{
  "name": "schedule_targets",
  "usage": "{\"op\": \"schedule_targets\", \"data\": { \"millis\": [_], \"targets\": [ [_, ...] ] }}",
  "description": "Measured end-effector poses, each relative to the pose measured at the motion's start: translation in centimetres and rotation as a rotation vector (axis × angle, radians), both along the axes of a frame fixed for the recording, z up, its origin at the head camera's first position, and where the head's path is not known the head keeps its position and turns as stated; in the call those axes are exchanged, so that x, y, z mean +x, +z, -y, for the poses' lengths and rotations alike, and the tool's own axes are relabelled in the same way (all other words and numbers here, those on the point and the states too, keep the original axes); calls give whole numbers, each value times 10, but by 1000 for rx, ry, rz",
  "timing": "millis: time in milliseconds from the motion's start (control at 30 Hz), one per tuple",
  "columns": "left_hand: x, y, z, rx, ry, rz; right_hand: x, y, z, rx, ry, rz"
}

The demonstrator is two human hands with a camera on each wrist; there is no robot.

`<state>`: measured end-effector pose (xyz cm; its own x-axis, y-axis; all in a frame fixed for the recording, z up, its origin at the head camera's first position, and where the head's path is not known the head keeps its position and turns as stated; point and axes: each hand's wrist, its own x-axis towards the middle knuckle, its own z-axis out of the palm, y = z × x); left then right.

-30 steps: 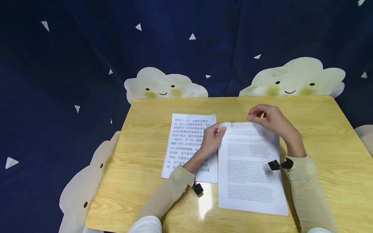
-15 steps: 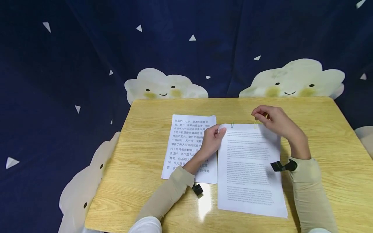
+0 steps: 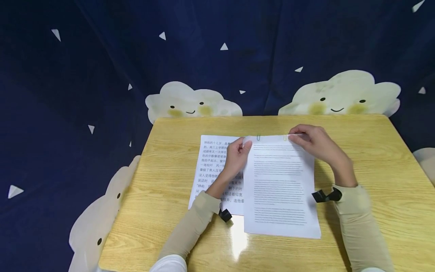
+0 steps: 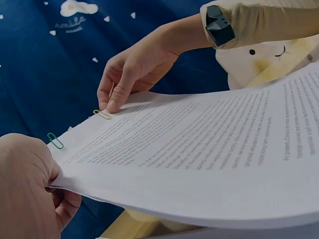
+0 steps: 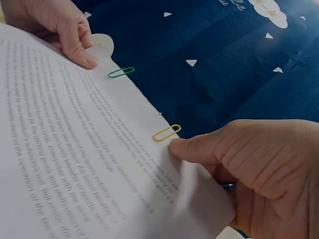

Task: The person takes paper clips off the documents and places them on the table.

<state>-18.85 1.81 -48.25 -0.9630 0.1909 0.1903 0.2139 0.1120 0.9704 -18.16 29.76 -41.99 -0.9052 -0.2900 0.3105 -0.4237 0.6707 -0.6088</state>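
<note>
A stack of printed paper (image 3: 278,189) hangs between my two hands, its top edge raised. My left hand (image 3: 236,155) pinches the upper left corner, thumb on the front. With thumb and fingers my right hand (image 3: 316,143) pinches the top edge near the right corner. A green paper clip (image 5: 121,72) sits on the top edge towards the left hand. Right beside the right thumb, a yellow paper clip (image 5: 167,133) is on the same edge. Underneath and to the left lies a sheet with large Chinese print (image 3: 210,170), partly covered by the stack and left arm.
The wooden table (image 3: 163,158) extends around the papers on all sides. Behind its far edge hangs a dark blue curtain (image 3: 204,56) with clouds and white triangles. Black wrist devices (image 3: 327,195) are strapped on both sleeves.
My right hand has come back from above the yellow clip and now grips the top edge. Both hands have shifted the stack left and away from me, over more of the Chinese sheet.
</note>
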Motion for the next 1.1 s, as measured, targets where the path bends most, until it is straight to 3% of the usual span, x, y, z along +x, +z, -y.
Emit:
{"op": "schedule_targets", "data": {
  "millis": [367,633,1100],
  "targets": [
    [-3,6,5,19,-13,-9,0,-1,14,-42,1,-146],
    [-2,9,8,7,11,-20,-1,-3,20,-42,-6,-171],
    [-1,11,8,-13,10,-27,1,-1,21,-54,-13,-143]
  ]
}}
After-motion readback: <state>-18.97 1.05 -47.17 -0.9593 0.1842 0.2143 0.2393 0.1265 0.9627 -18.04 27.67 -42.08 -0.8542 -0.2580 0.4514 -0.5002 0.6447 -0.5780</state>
